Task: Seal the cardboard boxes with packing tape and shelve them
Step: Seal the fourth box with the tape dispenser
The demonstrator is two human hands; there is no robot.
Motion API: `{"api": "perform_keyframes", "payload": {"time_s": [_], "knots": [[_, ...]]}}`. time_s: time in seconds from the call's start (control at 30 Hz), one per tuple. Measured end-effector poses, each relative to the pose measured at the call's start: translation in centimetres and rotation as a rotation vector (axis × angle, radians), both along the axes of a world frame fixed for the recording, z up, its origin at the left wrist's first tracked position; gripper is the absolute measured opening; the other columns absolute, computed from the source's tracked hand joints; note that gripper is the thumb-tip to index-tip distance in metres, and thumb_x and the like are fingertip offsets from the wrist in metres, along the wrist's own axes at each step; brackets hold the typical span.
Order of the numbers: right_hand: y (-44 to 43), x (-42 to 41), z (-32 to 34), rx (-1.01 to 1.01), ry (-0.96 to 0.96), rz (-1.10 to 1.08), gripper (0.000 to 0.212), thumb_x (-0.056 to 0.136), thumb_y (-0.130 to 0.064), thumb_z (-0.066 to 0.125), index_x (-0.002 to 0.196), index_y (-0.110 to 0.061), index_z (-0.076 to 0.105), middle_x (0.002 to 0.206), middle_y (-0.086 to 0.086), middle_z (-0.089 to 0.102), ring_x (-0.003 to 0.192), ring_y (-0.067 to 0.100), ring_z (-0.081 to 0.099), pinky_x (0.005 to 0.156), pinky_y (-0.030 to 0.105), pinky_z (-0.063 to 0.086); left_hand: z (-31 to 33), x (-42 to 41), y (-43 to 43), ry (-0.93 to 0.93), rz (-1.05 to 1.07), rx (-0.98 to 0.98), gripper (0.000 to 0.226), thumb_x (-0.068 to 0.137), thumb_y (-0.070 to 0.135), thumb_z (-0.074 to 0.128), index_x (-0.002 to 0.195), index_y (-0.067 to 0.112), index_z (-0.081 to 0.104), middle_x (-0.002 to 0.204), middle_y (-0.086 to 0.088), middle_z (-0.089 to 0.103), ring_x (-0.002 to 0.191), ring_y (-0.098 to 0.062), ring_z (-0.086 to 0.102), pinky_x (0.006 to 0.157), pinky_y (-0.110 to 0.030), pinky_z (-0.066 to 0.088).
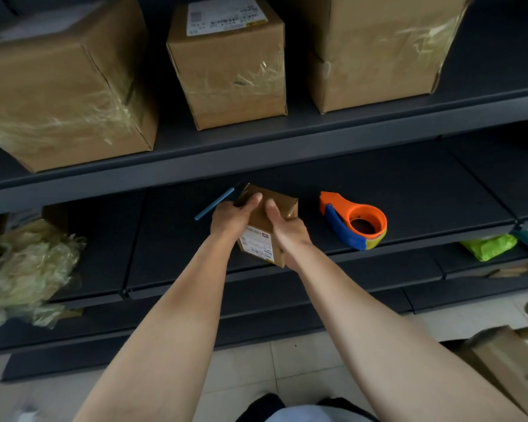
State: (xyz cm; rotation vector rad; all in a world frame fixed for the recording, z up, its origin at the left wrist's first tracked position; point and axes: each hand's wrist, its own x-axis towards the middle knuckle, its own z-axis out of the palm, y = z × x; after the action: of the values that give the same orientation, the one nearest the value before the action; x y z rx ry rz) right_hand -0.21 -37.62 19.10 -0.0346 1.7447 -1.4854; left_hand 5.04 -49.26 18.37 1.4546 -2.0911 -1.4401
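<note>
I see both hands grasping the small box (265, 214) — left hand (230, 216), right hand (287, 229) — tape dispenser (355, 222) beside it on the shelf (409, 190).

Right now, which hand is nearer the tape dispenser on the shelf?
Right. The right hand grips the small box on the side toward the tape dispenser, not touching it; the left hand grips the box's other side, farther off.

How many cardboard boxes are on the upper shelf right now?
3: a large box at the left, a labelled box in the middle, a tall box at the right, possibly two stacked. Others may sit outside the frame.
</note>
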Motion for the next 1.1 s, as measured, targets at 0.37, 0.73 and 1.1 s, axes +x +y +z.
{"api": "perform_keyframes", "payload": {"time_s": [0.37,0.73,1.1], "knots": [[-0.1,-0.1,-1.3,-0.068,-0.066,-0.053,0.060,0.095,-0.057,0.037,0.134,-0.012,0.044,0.116,0.015,0.065,0.103,0.031,0.064,0.096,0.047,0.049,-0.2,0.1,0.1,0.019,0.110,-0.023,0.052,0.089,0.065,0.039,0.086,0.015,0.051,0.084,-0.003,0.060,0.073,-0.015,0.059,0.058,-0.029,0.041],[0.0,-0.8,-1.6,-0.026,-0.025,-0.032,0.054,0.092,-0.058,0.044,0.119,-0.014,0.056,0.094,0.008,0.071,0.084,0.023,0.070,0.072,0.035,0.056,-0.2,0.1,0.3,0.035,0.112,-0.010,0.048,0.084,0.067,0.050,0.080,0.019,0.053,0.082,-0.002,0.063,0.072,-0.014,0.061,0.058,-0.028,0.044],[3.4,-1.6,-3.2,-0.037,-0.035,-0.115,0.108,0.061,-0.058,0.080,0.146,-0.019,0.028,0.139,0.003,0.047,0.115,0.019,0.051,0.101,0.038,0.041,-1.1,1.6,-0.4,0.184,0.244,0.297,0.056,0.089,0.056,0.053,0.121,0.010,0.050,0.111,-0.009,0.063,0.105,-0.029,0.060,0.089,-0.043,0.048]]}}
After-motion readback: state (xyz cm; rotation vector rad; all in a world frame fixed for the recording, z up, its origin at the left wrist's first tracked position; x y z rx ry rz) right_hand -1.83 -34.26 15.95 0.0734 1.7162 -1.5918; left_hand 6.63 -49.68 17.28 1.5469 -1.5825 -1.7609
